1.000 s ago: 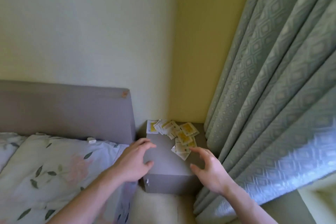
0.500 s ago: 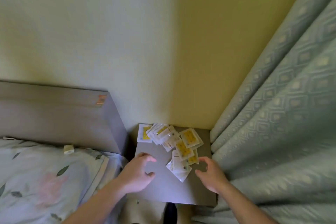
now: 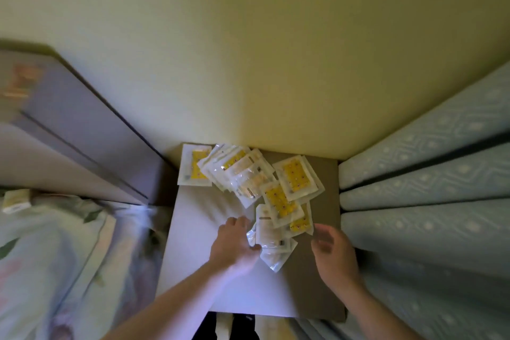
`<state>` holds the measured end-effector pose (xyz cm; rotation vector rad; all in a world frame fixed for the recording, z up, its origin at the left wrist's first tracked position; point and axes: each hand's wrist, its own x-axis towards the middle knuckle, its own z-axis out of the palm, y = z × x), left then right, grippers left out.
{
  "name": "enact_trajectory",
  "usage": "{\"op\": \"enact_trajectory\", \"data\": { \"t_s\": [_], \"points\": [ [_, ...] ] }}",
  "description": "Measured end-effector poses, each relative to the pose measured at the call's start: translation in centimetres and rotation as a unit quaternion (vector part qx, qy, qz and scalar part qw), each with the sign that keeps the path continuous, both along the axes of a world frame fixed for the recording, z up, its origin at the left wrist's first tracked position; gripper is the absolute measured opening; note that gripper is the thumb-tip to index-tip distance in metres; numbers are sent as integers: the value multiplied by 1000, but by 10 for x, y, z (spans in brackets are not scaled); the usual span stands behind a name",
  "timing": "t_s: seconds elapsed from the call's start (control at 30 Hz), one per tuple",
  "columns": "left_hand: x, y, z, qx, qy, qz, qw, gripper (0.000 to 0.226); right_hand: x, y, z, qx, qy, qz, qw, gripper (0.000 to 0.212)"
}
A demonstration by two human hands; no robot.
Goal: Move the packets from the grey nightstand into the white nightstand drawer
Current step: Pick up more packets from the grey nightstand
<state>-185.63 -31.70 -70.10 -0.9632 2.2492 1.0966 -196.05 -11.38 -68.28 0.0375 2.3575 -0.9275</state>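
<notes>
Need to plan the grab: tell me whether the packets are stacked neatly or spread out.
Spread out: the packets lie fanned and overlapping in a loose heap across the grey nightstand, one lying flat at its back-left corner.

Dim, yellow-tinted wide-angle view, motion-blurred at left, edges bowed.

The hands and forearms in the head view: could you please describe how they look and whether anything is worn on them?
Both forearms are bare as far as the frame shows, with no sleeves in view. The left hand and the right hand wear no gloves, and no rings, watch or bracelets can be seen. Motion blur hides finer detail.
</notes>
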Motion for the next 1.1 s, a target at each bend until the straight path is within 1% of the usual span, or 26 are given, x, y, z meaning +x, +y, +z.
{"op": "enact_trajectory", "data": {
  "t_s": [0.13, 0.23, 0.33, 0.4, 0.47, 0.53, 0.6, 0.7, 0.73, 0.8, 0.9, 1.03, 1.1],
  "points": [
    [-20, 26, -46, -55, 20, 33, 998, 70, 3, 13, -40, -2, 20, -46, 999, 32],
    [-26, 42, -64, -77, 48, 45, 995, 77, 3, 14, -59, -15, 23, -66, 997, 33],
    [-23, 43, -69, -47, 50, 65, 996, 75, -1, 7, -69, -24, 24, -82, 996, 37],
    [-17, 34, -68, -33, 35, 73, 996, 73, -4, -2, -71, -29, 26, -90, 995, 37],
    [-7, 19, -69, -37, 15, 66, 997, 68, -9, -13, -71, -21, 36, -84, 996, 36],
    [4, 0, -69, -51, 6, 59, 997, 60, -14, -26, -72, -7, 51, -69, 996, 47],
    [17, -19, -70, -77, 7, 53, 996, 52, -20, -43, -74, -15, 56, -72, 996, 59],
    [40, -39, -77, -100, 19, 54, 993, 50, -23, -66, -81, -28, 57, -93, 994, 70],
    [46, -42, -79, -96, 24, 59, 993, 51, -23, -71, -82, -26, 64, -100, 993, 69],
    [53, -43, -83, -93, 29, 54, 994, 54, -21, -76, -86, -14, 73, -116, 990, 60],
    [50, -43, -84, -98, 25, 47, 994, 53, -11, -73, -88, -2, 50, -133, 990, 47],
    [41, -46, -80, -88, 3, 41, 995, 52, 8, -49, -87, 30, 16, -94, 995, 16],
    [38, -49, -78, -88, -11, 28, 996, 56, 16, -34, -83, 36, 6, -88, 995, 10]
  ]
}}
